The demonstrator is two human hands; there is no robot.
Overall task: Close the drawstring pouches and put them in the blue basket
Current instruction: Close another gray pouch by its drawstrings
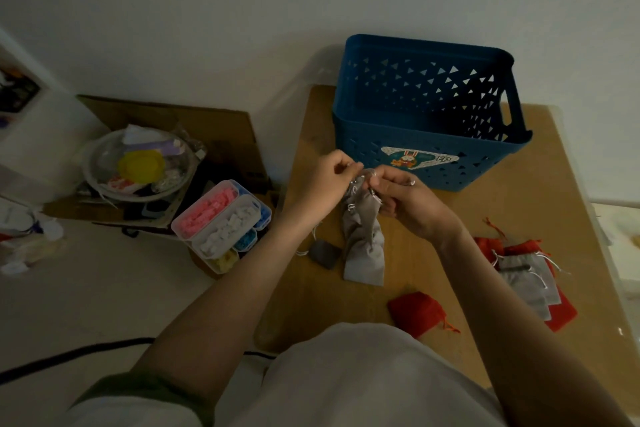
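A small dark grey cloth pouch [325,254] lies just below the left hand [330,177], whose curled fingers pinch the top of a long light grey cloth pouch [364,246]. That pouch hangs down between both hands. The right hand [407,199] pinches the top too, with curled fingers. Just past the hands stands the blue plastic basket [363,135]; no pouch shows inside. Below the right hand lie a red cloth pouch [415,313] and a pile of grey and red pouches [528,276]. I think nearly all the work is left to do

The white shirt [367,378] has a green-edged sleeve [138,392].
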